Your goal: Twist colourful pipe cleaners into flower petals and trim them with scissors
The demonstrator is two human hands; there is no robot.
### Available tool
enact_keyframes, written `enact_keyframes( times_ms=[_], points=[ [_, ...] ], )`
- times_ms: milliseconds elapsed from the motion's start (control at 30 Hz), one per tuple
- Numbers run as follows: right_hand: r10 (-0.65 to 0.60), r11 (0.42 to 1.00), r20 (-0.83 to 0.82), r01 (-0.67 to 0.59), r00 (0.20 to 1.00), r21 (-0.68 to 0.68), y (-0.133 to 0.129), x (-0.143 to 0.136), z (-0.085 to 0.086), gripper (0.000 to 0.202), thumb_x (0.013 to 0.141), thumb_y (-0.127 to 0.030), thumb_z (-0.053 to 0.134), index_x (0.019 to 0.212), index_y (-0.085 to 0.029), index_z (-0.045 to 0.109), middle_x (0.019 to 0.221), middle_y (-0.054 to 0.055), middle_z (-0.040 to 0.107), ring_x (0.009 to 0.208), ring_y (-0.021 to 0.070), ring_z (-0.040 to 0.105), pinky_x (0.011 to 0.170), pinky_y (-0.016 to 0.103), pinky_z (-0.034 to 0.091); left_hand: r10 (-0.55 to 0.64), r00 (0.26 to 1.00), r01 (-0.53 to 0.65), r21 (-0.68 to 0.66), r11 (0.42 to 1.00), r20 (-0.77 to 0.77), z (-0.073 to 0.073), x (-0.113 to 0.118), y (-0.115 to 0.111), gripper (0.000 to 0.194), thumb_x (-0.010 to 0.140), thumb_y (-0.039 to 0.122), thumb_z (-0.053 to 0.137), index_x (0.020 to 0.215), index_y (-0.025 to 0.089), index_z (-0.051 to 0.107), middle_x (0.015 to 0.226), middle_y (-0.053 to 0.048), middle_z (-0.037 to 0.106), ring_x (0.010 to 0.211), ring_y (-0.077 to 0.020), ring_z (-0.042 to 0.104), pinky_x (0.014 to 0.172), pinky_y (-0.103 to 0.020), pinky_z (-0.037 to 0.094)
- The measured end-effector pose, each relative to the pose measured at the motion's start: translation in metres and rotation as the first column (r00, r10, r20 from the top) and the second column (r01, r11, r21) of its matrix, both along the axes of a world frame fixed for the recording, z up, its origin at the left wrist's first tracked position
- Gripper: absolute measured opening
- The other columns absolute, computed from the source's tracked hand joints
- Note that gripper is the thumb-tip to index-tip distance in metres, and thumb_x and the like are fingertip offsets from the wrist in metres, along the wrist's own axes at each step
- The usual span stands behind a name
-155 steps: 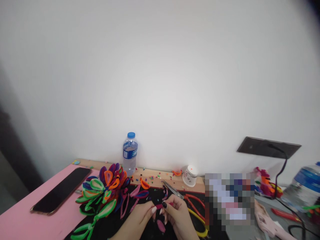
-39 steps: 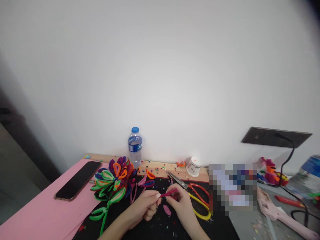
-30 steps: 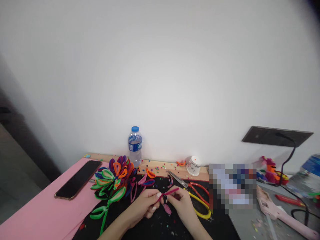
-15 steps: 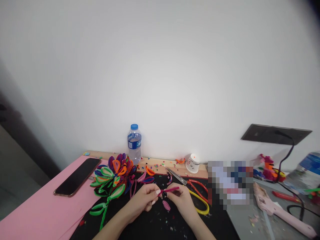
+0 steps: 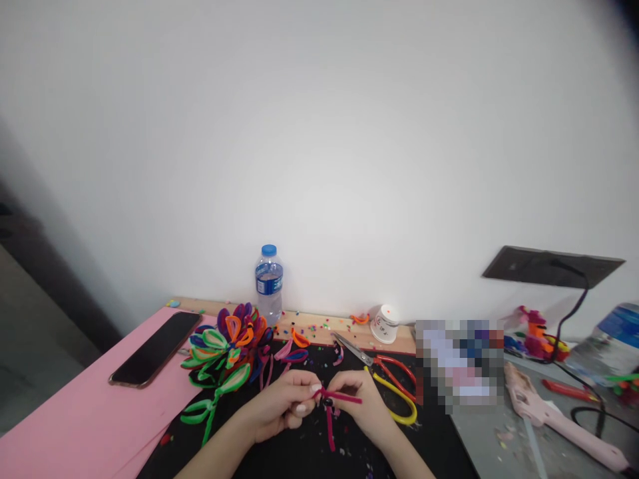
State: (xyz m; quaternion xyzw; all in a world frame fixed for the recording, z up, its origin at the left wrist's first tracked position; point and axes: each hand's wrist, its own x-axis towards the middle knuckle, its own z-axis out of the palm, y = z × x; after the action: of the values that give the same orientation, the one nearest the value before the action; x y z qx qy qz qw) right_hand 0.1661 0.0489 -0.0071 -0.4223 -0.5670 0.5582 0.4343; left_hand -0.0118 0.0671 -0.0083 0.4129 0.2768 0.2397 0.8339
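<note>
My left hand pinches a magenta pipe cleaner near its bent end. The fingers of my right hand close on the same pipe cleaner, a short way to the right. One fuzzy end sticks out over my right hand and another hangs down toward the black mat. Left of my hands lies a pipe-cleaner flower with many-coloured petals and a green stem. Loose pink, orange and blue petals rest beyond my fingers. Scissors with red and yellow handles lie just past my right hand.
A phone lies on pink paper at left. A water bottle and an upturned paper cup stand by the wall. To the right are a pink glue gun, a black cable and a red-handled tool.
The pipe cleaner has gone from one straight piece between my fingers to a crossed shape with an end hanging down. Both hands stay close together.
</note>
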Motion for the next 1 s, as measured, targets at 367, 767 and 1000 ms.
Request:
enact_keyframes(
  times_ms=[367,767,1000],
  points=[
    [-0.004,1.0,0.039,0.005,0.999,-0.023,-0.003,-0.005,-0.003,0.009,0.06,-0.019,0.068,0.057,-0.013,0.062,0.046,-0.005,0.051,0.042,0.0071,0.043,0.043,0.019,0.032,-0.073,0.997,0.072,-0.077,0.994,-0.004,-0.004,-0.002,-0.001,0.018,0.069,0.025,0.063,0.071,0.015,0.049,0.046,0.009,0.033,0.041,-0.0036,0.012,0.037,-0.017,0.004],
    [0.093,0.996,0.034,-0.092,0.995,-0.018,-0.003,-0.008,-0.011,0.023,0.074,-0.031,0.06,0.061,-0.013,0.055,0.045,-0.006,0.044,0.039,0.0053,0.034,0.04,0.018,0.024,-0.051,0.999,0.051,-0.073,0.996,-0.001,-0.006,0.0,-0.001,0.02,0.066,0.025,0.065,0.067,0.015,0.048,0.047,0.008,0.035,0.041,-0.0034,0.014,0.035,-0.016,0.004],
    [0.134,0.991,-0.017,-0.134,0.991,-0.025,-0.004,-0.008,-0.014,0.029,0.077,-0.038,0.056,0.062,-0.013,0.05,0.05,-0.005,0.043,0.044,0.0058,0.033,0.043,0.019,0.023,-0.04,0.999,0.04,-0.022,0.999,-0.031,-0.004,0.002,-0.002,0.023,0.069,0.028,0.063,0.064,0.016,0.043,0.045,0.009,0.034,0.039,-0.0032,0.011,0.036,-0.017,0.004]
  ],
)
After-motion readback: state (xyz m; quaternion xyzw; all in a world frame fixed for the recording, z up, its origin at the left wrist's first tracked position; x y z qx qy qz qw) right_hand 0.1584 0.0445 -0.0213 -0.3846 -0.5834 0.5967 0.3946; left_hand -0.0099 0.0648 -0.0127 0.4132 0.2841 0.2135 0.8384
